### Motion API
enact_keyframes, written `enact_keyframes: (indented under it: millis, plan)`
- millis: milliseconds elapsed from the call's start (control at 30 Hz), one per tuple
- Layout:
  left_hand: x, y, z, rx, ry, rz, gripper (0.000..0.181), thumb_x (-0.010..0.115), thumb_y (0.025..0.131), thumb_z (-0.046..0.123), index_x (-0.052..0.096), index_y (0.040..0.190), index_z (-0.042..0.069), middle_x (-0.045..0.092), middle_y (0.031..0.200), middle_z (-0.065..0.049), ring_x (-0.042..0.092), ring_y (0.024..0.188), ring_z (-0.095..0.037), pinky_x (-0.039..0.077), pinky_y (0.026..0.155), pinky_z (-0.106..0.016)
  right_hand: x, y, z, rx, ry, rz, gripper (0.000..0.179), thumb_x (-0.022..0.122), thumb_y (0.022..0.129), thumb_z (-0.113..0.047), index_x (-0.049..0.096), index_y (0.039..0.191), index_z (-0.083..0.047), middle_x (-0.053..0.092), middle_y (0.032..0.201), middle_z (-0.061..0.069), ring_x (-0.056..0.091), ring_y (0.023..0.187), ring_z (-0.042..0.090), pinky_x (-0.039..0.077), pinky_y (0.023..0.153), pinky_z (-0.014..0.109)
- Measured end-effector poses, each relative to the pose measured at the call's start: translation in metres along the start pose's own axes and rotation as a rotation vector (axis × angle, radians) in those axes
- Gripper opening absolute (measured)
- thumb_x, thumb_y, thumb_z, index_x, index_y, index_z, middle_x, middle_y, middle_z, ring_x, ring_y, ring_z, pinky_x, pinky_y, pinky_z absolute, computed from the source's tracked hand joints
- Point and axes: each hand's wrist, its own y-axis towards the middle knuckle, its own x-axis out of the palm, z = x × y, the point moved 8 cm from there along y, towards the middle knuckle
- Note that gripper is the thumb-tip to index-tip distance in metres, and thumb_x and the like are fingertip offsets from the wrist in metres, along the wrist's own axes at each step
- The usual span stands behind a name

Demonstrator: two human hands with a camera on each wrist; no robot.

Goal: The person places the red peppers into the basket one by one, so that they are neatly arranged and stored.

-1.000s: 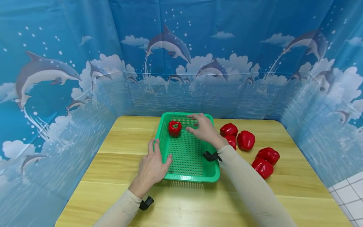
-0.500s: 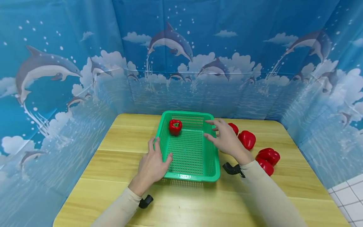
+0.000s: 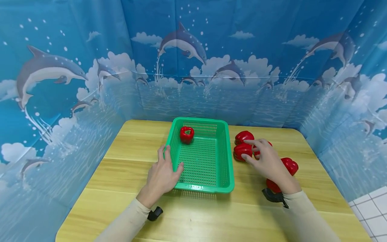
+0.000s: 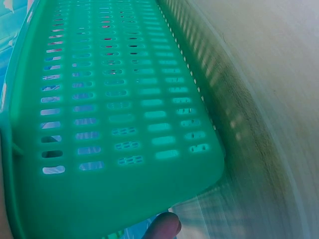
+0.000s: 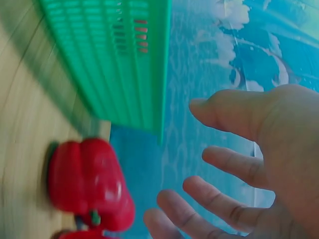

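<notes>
At the near left corner of the green plastic basket (image 3: 198, 188), my left hand (image 3: 163, 178) grips the rim. Its thumb lies over the inside and its fingers run along the outer left wall; one fingertip (image 4: 165, 226) shows beside the basket in the left wrist view. A red bell pepper (image 3: 186, 135) stands in the basket's far left corner. My right hand (image 3: 269, 163), fingers spread and holding nothing, hovers over the peppers right of the basket. Closest to its thumb is a red bell pepper (image 3: 242, 152). Another pepper (image 5: 84, 174) shows in the right wrist view.
Behind that nearest pepper lies another red pepper (image 3: 244, 136), with one partly hidden by the right hand. Farther right, two more peppers (image 3: 290, 166) lie partly under the right wrist. The wooden table (image 3: 121, 174) meets a dolphin-print curtain (image 3: 205, 97) at the back.
My right hand has moved from above the basket rightward and toward me, to over the loose peppers. The left hand, the basket and the pepper inside have stayed put.
</notes>
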Motion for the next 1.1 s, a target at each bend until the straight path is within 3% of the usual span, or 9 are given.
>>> enact_keyframes:
  millis: [233, 467, 600, 767, 867, 1100]
  plan:
    - [0.0, 0.001, 0.001, 0.0, 0.007, -0.014, 0.095, 0.061, 0.114, 0.056, 0.028, 0.181, -0.004, 0.026, 0.187, -0.024, 0.047, 0.045, -0.018, 0.039, 0.043, -0.029, -0.019, -0.026, 0.026, -0.013, -0.051, 0.061, 0.06, 0.092, 0.102, -0.026, 0.071, 0.154, -0.005, 0.067, 0.142, 0.028, 0.077, 0.108, 0.041, 0.07, 0.088, 0.06]
    - [0.0, 0.001, 0.003, 0.001, 0.001, -0.01, 0.096, 0.062, 0.114, 0.055, 0.028, 0.181, -0.004, 0.026, 0.187, -0.025, 0.048, 0.046, -0.018, 0.039, 0.042, -0.03, -0.034, -0.051, 0.056, -0.018, -0.051, 0.076, 0.059, 0.096, 0.098, -0.022, 0.074, 0.151, -0.008, 0.068, 0.14, 0.027, 0.076, 0.112, 0.046, 0.064, 0.08, 0.027]
    - [0.0, 0.001, 0.003, 0.003, -0.002, 0.001, 0.095, 0.064, 0.113, 0.054, 0.029, 0.18, -0.004, 0.028, 0.187, -0.026, 0.047, 0.045, -0.018, 0.039, 0.042, -0.031, -0.044, -0.063, 0.072, -0.012, -0.041, 0.09, 0.058, 0.097, 0.096, -0.02, 0.076, 0.148, -0.007, 0.068, 0.137, 0.027, 0.076, 0.107, 0.045, 0.061, 0.077, 0.02]
    - [-0.001, 0.0, 0.002, 0.005, 0.004, 0.012, 0.094, 0.064, 0.113, 0.053, 0.03, 0.18, -0.005, 0.029, 0.186, -0.026, 0.047, 0.044, -0.019, 0.039, 0.042, -0.031, -0.046, -0.076, 0.091, 0.021, -0.061, 0.08, 0.054, 0.1, 0.094, -0.021, 0.081, 0.142, -0.007, 0.071, 0.127, 0.022, 0.07, 0.096, 0.026, 0.059, 0.07, 0.022]
    - [0.0, 0.0, 0.002, 0.002, 0.005, 0.004, 0.095, 0.063, 0.113, 0.054, 0.029, 0.18, -0.005, 0.029, 0.186, -0.026, 0.048, 0.045, -0.019, 0.04, 0.042, -0.031, -0.042, -0.081, 0.098, 0.044, -0.083, 0.046, 0.053, 0.101, 0.092, -0.024, 0.082, 0.139, -0.007, 0.07, 0.123, 0.019, 0.069, 0.094, 0.022, 0.056, 0.068, 0.024]
    - [0.0, 0.0, 0.0, -0.008, 0.012, 0.004, 0.096, 0.063, 0.113, 0.055, 0.028, 0.181, -0.004, 0.029, 0.187, -0.026, 0.048, 0.045, -0.019, 0.04, 0.043, -0.031, -0.03, -0.083, 0.1, 0.042, -0.106, -0.024, 0.053, 0.103, 0.09, -0.026, 0.083, 0.136, -0.008, 0.073, 0.123, 0.019, 0.074, 0.1, 0.031, 0.058, 0.07, 0.03]
